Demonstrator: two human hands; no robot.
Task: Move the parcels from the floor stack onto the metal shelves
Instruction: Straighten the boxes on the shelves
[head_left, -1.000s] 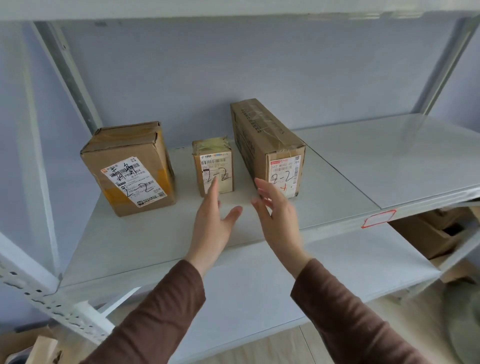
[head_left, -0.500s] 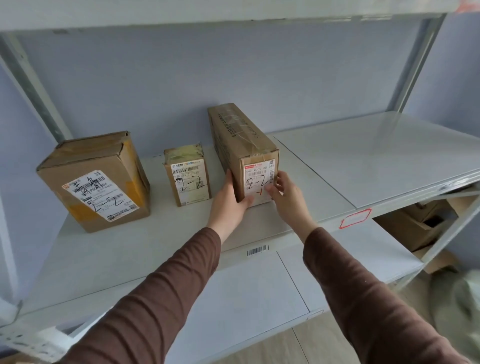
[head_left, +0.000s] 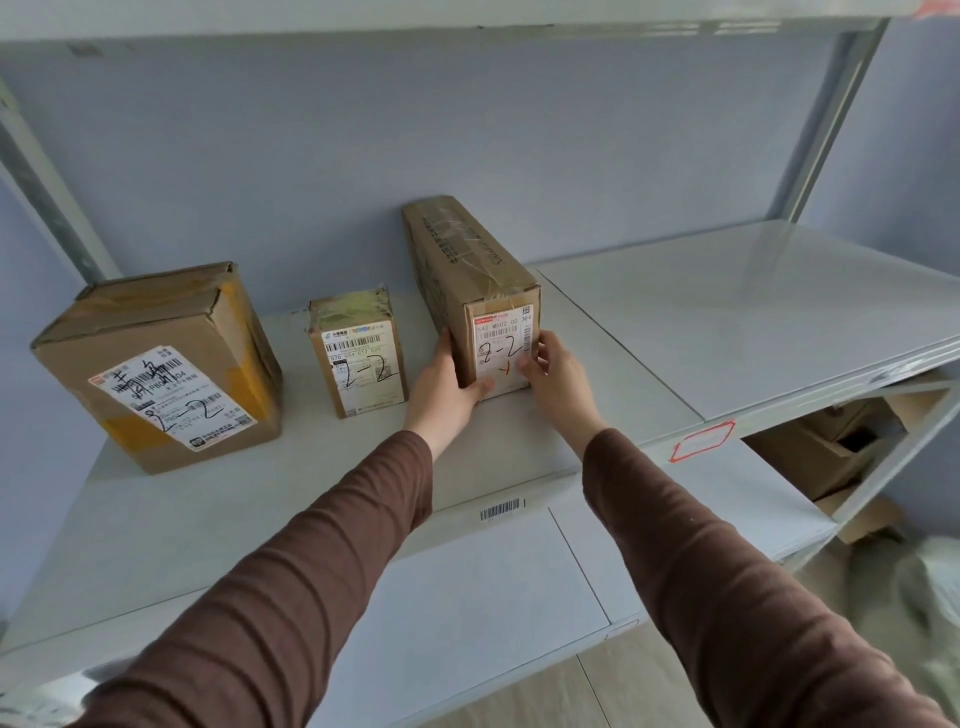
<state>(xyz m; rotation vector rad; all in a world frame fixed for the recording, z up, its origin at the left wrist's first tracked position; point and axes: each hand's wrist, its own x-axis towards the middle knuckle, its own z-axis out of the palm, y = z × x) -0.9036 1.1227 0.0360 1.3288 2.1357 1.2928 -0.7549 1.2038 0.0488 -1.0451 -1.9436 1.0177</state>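
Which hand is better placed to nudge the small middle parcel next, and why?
Left. The left hand grips the long parcel's left side, right beside the small middle parcel. The right hand holds the far side, with the long parcel in its way.

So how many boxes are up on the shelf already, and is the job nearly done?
Three parcels stand on the shelf: a big box, a small box and a long box. Both hands, left and right, grip the long box's front end. The floor stack is out of view, so what's left is unclear.
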